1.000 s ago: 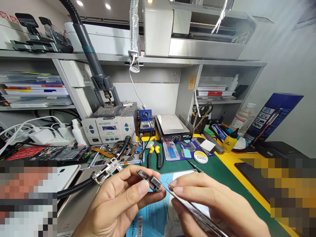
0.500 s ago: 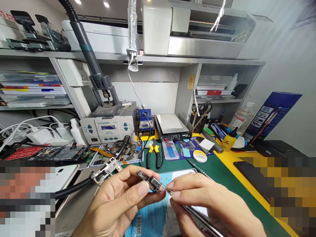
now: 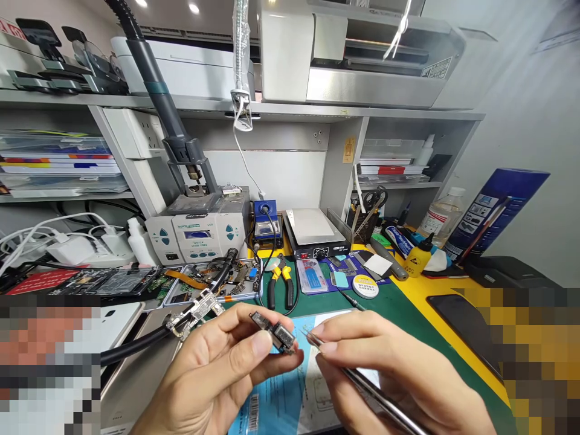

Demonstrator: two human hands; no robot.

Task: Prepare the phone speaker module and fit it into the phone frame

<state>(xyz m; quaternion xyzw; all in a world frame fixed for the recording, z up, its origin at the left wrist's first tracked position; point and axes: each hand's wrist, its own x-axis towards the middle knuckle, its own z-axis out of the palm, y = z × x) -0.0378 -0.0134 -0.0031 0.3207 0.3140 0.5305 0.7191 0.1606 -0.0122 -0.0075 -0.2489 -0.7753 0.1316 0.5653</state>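
Note:
My left hand (image 3: 217, 368) pinches a small dark electronic part (image 3: 281, 336) between thumb and fingers, with a squarish metal-framed block at its right end. I cannot make out its exact kind. In my right hand (image 3: 394, 362) are slim metal tweezers (image 3: 365, 386), gripped like a pen. Their fine tips point left at the part, with a small gap between. Below both hands lies a blue and white packet (image 3: 267, 399) on the green mat (image 3: 408, 314). A bare circuit board (image 3: 199, 311) rests over a black cable just left of my left hand.
Yellow-handled pliers (image 3: 281, 281) and a tray of phone parts (image 3: 247, 278) lie beyond my hands. Behind stand a hot-air station (image 3: 194, 238) and a flat heating plate (image 3: 312, 232). A yellow bottle (image 3: 417, 257) and a dark phone (image 3: 462, 326) are to the right.
My right hand has drawn slightly to the right, so the tweezer tips are now farther from the part. My left hand holds the part almost unmoved.

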